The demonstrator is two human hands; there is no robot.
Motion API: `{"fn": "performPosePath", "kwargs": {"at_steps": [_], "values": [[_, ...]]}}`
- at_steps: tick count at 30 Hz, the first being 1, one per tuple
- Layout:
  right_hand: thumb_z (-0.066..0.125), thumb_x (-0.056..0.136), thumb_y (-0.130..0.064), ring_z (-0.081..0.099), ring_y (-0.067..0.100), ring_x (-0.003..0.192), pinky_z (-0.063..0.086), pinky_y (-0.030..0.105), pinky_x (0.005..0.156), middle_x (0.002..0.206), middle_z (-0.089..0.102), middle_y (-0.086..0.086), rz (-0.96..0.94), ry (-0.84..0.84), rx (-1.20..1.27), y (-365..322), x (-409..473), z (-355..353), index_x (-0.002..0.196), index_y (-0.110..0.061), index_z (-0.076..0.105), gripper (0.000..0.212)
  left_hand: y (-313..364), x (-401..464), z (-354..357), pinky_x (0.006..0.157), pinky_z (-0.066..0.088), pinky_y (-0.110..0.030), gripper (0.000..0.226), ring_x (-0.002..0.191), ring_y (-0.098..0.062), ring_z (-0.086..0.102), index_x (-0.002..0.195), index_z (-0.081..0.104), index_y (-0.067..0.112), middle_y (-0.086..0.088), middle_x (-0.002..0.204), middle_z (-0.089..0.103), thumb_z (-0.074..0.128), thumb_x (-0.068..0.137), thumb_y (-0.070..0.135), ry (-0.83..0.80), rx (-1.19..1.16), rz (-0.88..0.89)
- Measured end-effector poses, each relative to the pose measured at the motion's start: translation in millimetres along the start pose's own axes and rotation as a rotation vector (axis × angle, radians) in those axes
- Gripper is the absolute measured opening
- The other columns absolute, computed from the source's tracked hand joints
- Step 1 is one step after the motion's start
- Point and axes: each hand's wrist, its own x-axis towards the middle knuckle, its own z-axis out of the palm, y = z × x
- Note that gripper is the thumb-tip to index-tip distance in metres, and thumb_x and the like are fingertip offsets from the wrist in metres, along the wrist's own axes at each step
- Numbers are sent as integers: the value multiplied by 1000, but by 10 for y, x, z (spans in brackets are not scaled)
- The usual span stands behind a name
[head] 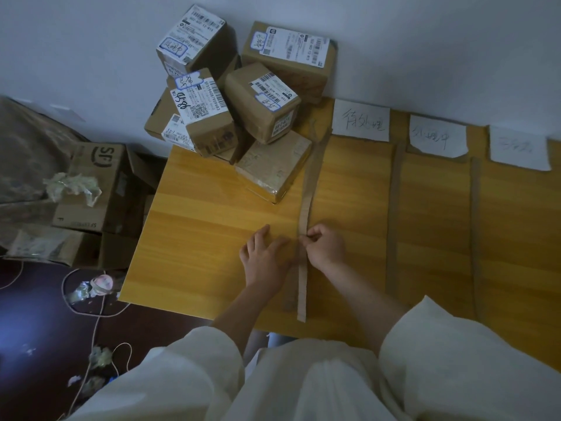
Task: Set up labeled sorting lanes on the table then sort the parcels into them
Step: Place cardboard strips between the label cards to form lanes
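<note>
A long cardboard strip runs front to back across the wooden table. My right hand pinches this strip near its front part. My left hand lies flat on the table just left of it, fingers spread, touching the strip's edge. Two more strips, one in the middle and one further right, lie parallel. Three handwritten paper labels sit at the far edge. A pile of several brown parcels with shipping labels is stacked at the table's far left corner.
Open cardboard boxes with crumpled paper stand on the floor to the left. Cords and paper scraps lie on the dark floor. A white wall rises behind the table. My white sleeves fill the bottom of the view.
</note>
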Motion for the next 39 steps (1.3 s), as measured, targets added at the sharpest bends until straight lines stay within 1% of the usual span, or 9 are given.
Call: {"fn": "performPosePath", "kwargs": {"at_steps": [3, 10, 17, 21, 24, 26, 29, 34, 39], "values": [[66, 90, -24, 57, 12, 81, 38, 20, 60, 88, 60, -7, -78, 34, 3, 2, -55, -89, 93, -20, 60, 8, 23, 7, 18, 114, 20, -46, 52, 140, -23, 22, 132, 49, 42, 0, 153, 24, 64, 83, 47, 4, -2, -15], [60, 94, -27, 59, 7, 83, 48, 24, 70, 92, 62, -14, -220, 151, 20, 60, -187, -508, 103, -24, 64, 10, 194, 13, 23, 111, 27, -39, 59, 138, -23, 26, 140, 39, 42, 0, 152, 26, 62, 86, 42, -34, -5, 72], [60, 94, -27, 57, 1, 80, 44, 15, 64, 91, 61, -14, -218, 261, 133, 226, -202, -968, 102, -27, 61, 8, 275, 20, 29, 111, 28, -40, 51, 138, -25, 25, 138, 41, 44, -2, 153, 22, 57, 89, 41, -58, 59, 77], [63, 93, -25, 61, 8, 82, 49, 21, 69, 92, 65, -9, -191, 356, 192, 394, -163, -1244, 103, -22, 64, 11, 326, 6, 20, 111, 29, -41, 53, 138, -26, 25, 140, 40, 43, -3, 152, 22, 57, 90, 40, -65, 64, 50], [62, 93, -23, 58, 9, 84, 43, 13, 65, 93, 62, -9, -186, 403, 236, 559, -151, -1490, 103, -21, 63, 10, 405, -27, 22, 110, 30, -40, 54, 137, -26, 27, 141, 38, 42, -4, 152, 25, 57, 90, 38, -29, 33, 24], [62, 94, -21, 57, 11, 85, 42, 13, 65, 93, 61, -8, -185, 441, 277, 678, -142, -1670, 101, -23, 61, 8, 492, -48, 45, 108, 32, -41, 60, 136, -27, 30, 142, 37, 40, -4, 151, 27, 60, 88, 36, -9, 27, 9], [61, 94, -20, 59, 14, 87, 48, 25, 72, 93, 61, -8, -168, 480, 327, 895, -119, -1973, 103, -22, 61, 10, 695, -80, 119, 108, 35, -42, 68, 136, -27, 29, 144, 34, 33, -5, 150, 27, 64, 84, 33, 7, -13, -45], [61, 94, -18, 61, 17, 87, 53, 33, 77, 92, 62, -6, -139, 519, 396, 1357, -59, -2566, 103, -21, 61, 10, 1330, -164, 316, 110, 33, -43, 66, 138, -29, 27, 143, 36, 27, -6, 150, 28, 65, 84, 29, 17, -15, -26], [63, 92, -17, 62, 17, 85, 52, 32, 74, 92, 63, -6, -102, 557, 448, 1890, 19, -3101, 100, -22, 61, 10, 2137, -209, 575, 109, 32, -38, 62, 136, -25, 32, 142, 40, 26, -3, 148, 35, 63, 85, 26, 3, -6, 97]]}}
